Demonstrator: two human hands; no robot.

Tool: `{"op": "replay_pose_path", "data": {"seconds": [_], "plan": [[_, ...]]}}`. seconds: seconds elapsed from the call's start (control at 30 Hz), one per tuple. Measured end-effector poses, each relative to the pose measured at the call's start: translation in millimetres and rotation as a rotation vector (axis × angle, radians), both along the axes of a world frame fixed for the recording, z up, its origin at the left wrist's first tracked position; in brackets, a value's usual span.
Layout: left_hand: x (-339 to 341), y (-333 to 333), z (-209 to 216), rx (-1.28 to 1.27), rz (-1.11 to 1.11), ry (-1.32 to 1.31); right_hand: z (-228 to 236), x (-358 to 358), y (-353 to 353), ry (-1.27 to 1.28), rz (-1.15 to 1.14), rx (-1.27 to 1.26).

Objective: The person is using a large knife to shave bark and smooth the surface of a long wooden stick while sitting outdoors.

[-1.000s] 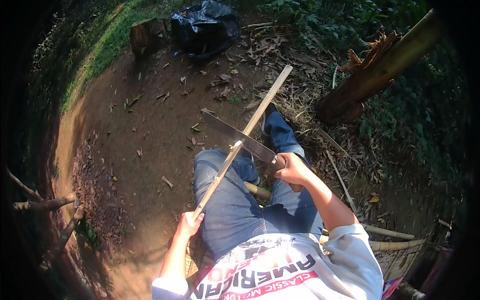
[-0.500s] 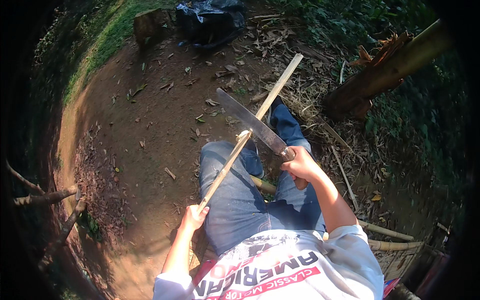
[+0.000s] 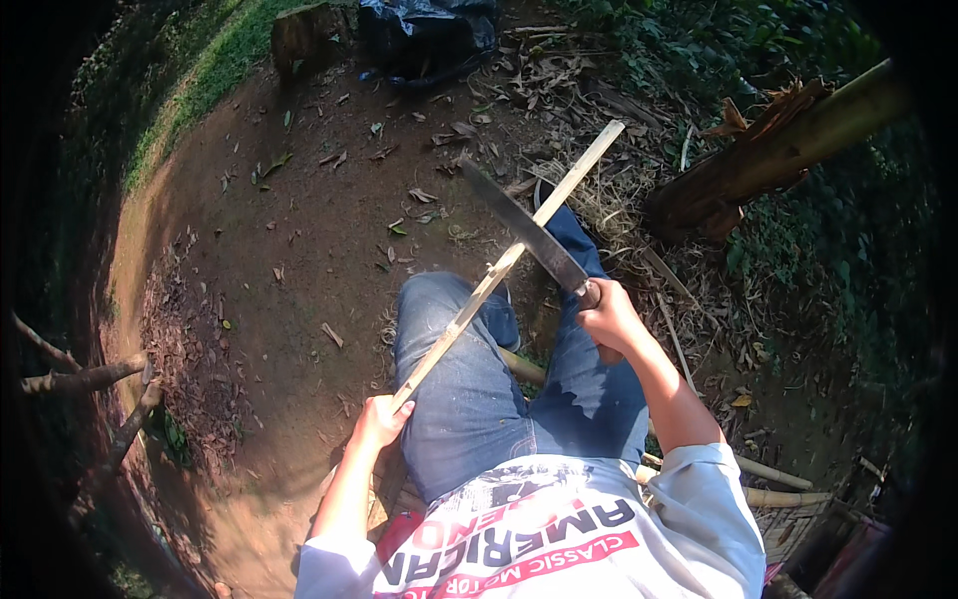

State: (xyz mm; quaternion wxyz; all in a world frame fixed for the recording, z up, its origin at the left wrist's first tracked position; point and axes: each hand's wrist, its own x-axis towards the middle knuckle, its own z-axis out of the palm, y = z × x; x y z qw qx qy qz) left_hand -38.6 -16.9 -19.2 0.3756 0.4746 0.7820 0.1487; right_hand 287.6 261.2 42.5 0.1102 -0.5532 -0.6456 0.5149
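My left hand [image 3: 379,419] is closed round the lower end of a long, pale bamboo strip [image 3: 446,339]. The strip slants up and away to the right across my jeans, its far end beyond my right leg. In my right hand [image 3: 611,317] is the handle of a machete [image 3: 544,248], fingers wrapped round it. Its long dark blade lies across the strip, tip pointing up and left. A small raised nub shows on the strip just below the blade.
A black plastic bag [image 3: 424,42] lies beside a tree stump [image 3: 302,38] at the far side. On the right, a thick trunk [image 3: 778,150] leans in over dry leaves and straw. Cut branches [image 3: 90,377] stick out at the left. Bamboo poles [image 3: 783,496] lie by my right side.
The machete has moved up and to the right along the strip, away from my left hand. A pale curl at the blade's edge has gone from there, and the strip has shifted slightly.
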Motion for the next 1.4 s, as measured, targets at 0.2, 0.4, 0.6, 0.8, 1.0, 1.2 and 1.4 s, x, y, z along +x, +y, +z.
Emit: {"op": "replay_pose_path", "data": {"seconds": [0.2, 0.4, 0.6, 0.8, 1.0, 1.2, 1.4], "plan": [[-10, 4, 13, -0.123, -0.048, 0.023, 2, 7, -7, 0.196, 0.128, -0.611], [-8, -7, -5, -0.019, -0.023, -0.042, 8, 1, -7, 0.279, 0.002, -0.503], [-5, -2, -1, 0.006, 0.0, -0.044, 0, -4, -13, 0.046, 0.014, 0.047], [-9, 0, 11, -0.099, -0.022, -0.002, 12, 0, -12, 0.07, 0.199, -0.375], [-8, -7, 0, -0.075, -0.024, -0.043, 20, -4, -13, 0.283, 0.014, -0.622], [-6, -7, -6, -0.082, 0.018, -0.038, -4, -4, -13, 0.094, -0.072, -0.044], [-6, -3, 8, -0.127, 0.001, -0.026, 11, -1, -17, 0.111, 0.167, -0.368]]}}
